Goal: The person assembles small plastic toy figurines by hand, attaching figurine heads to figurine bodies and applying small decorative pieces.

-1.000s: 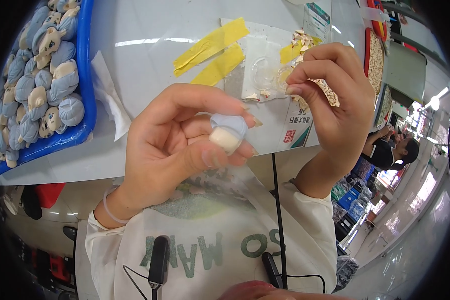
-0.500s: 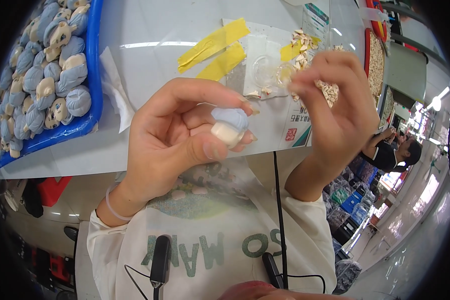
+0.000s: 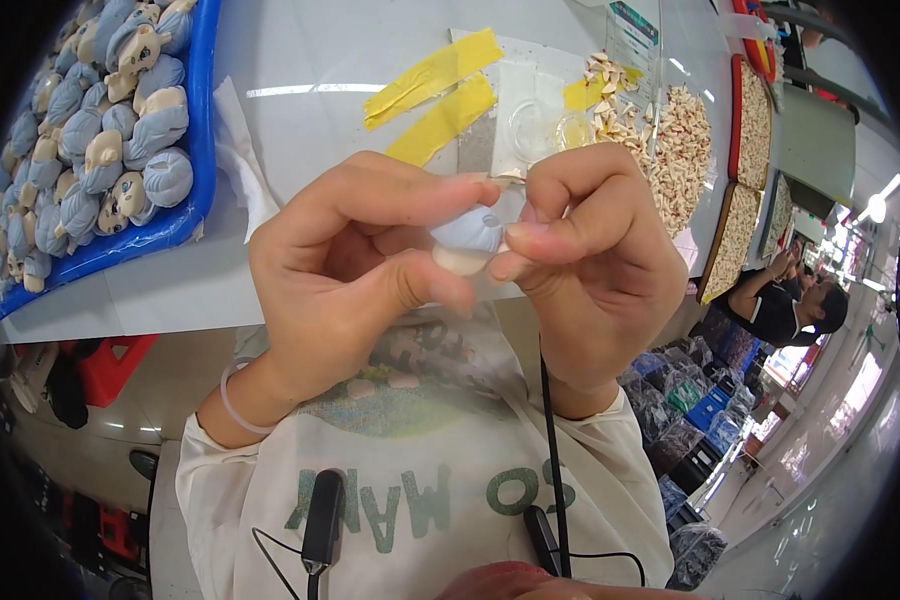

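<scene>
While both hands' fingers point(image 3: 440, 190) pinch a small doll head point(image 3: 467, 240), a blue tray point(image 3: 195, 190) sits left.

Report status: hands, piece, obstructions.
Left hand and right hand both pinch the small doll head. Blue tray sits apart. Nothing between.

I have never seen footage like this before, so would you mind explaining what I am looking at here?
This is one view from a fisheye camera worn on a person's head, looking down at their own bare hands; that is why straight edges bend. The left hand and right hand together pinch a small doll head, blue on top and cream below. On the white table lie a blue tray full of similar doll heads, yellow tape strips, clear plastic bags and a pile of small cream parts.
</scene>
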Available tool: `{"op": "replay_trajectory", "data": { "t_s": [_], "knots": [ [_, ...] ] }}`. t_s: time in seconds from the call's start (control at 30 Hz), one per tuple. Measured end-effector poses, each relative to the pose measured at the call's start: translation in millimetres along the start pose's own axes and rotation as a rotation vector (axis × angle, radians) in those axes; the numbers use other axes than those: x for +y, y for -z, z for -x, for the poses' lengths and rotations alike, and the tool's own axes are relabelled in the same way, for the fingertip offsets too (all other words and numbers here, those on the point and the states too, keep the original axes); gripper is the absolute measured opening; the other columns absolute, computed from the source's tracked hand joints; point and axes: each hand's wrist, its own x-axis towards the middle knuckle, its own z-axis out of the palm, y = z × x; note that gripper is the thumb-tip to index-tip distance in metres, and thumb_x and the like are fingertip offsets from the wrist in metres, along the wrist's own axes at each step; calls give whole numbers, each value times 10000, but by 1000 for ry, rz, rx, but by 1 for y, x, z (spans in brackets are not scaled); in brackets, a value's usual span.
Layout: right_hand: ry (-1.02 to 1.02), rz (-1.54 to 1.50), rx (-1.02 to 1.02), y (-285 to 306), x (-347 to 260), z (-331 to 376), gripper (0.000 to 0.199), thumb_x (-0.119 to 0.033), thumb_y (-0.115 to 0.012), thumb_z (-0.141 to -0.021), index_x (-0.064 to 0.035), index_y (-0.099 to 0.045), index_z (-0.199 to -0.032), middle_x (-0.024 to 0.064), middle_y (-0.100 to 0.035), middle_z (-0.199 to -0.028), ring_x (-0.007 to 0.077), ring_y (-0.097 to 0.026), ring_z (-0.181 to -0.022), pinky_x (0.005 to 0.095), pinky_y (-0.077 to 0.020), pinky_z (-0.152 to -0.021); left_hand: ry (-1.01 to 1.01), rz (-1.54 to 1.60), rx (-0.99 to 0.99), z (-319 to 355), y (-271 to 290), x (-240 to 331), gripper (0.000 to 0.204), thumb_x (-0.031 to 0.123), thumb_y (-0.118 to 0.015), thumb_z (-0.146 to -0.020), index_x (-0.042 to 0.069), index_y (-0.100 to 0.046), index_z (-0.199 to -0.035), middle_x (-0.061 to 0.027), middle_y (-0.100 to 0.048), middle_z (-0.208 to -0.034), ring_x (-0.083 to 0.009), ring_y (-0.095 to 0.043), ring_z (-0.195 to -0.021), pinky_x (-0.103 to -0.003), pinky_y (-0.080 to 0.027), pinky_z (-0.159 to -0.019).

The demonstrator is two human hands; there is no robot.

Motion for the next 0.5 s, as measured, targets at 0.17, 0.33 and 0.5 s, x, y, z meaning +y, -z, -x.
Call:
{"op": "replay_trajectory", "data": {
  "t_s": [0.17,0.33,0.5],
  "knots": [
    [-41,5,42,0,-5,2,183,50,-674,-631,-57,-556,-722,68,-532,-744,146,-518,-652,236,-414,-565,-132,13,-42,1,2,-6,314,-11,-662,-710,-60,-539,-995,-175,-569,-985,-116,-552,-770,-199,-461,-603],
    [89,69,67,20,-1,8,194,70,-649,-638,-36,-609,-795,84,-572,-800,139,-536,-704,230,-423,-615,-175,-50,-83,-1,-6,-2,334,23,-665,-720,-61,-524,-1011,-173,-536,-1025,-152,-536,-858,-242,-478,-691],
    [-52,466,301,96,23,0,184,60,-601,-666,-3,-615,-838,92,-574,-801,190,-543,-713,239,-418,-626,-38,38,-78,-5,-6,-2,347,105,-644,-763,-51,-509,-1043,-145,-520,-1026,-167,-519,-877,-262,-454,-750]
  ]
}}
